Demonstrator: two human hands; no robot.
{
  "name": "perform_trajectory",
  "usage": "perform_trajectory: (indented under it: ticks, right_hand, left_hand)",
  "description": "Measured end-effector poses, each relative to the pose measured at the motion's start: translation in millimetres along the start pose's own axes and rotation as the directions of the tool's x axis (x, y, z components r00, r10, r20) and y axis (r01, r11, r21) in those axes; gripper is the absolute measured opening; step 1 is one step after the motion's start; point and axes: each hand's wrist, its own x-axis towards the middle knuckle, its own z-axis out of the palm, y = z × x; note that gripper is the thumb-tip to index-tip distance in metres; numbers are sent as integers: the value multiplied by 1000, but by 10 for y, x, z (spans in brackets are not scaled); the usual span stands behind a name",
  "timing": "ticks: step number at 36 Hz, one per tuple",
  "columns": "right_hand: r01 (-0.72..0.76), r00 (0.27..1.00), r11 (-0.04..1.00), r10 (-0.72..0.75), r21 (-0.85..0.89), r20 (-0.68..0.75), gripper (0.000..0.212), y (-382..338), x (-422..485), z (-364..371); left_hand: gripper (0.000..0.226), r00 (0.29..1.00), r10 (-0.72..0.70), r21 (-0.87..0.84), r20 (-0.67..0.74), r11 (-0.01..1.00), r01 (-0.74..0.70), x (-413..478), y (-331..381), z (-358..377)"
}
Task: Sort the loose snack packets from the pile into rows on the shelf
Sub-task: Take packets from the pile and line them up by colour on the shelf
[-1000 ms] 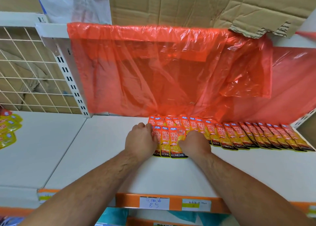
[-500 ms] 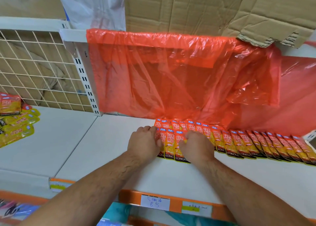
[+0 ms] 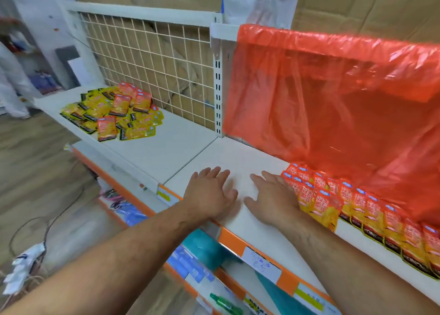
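A loose pile of yellow and orange snack packets (image 3: 114,114) lies on the left bay of the white shelf (image 3: 240,162), against the wire grid. A row of overlapping orange-and-yellow packets (image 3: 357,202) runs along the right bay toward the right edge. My left hand (image 3: 212,195) hovers flat over the bare shelf with straight, spread fingers, holding nothing. My right hand (image 3: 273,198) is also flat with fingers spread, its outer edge beside the leftmost packets of the row.
A red plastic sheet (image 3: 333,95) hangs from the upper rail over the right bay, its hem over the row's back. A wire grid panel (image 3: 152,62) backs the left bay. Orange price strips (image 3: 262,264) edge the shelf; lower shelves hold blue and teal goods. A cable lies on the floor at left.
Both hands have let go of the packets in the row and moved left onto the bare shelf with fingers spread. The view has swung left, bringing the loose pile into sight.
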Motion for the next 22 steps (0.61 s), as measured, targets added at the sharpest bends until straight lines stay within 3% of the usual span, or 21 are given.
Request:
perform_trajectory:
  ticks: [10, 22]
  right_hand:
    - [117, 992, 993, -117, 2, 41, 69, -1024, 320, 25]
    - [165, 986, 986, -165, -39, 2, 68, -2681, 935, 263]
  left_hand:
    - [66, 990, -137, -71, -39, 988, 134, -124, -1059, -185]
    - [67, 986, -140, -68, -92, 989, 134, -36, -2837, -395]
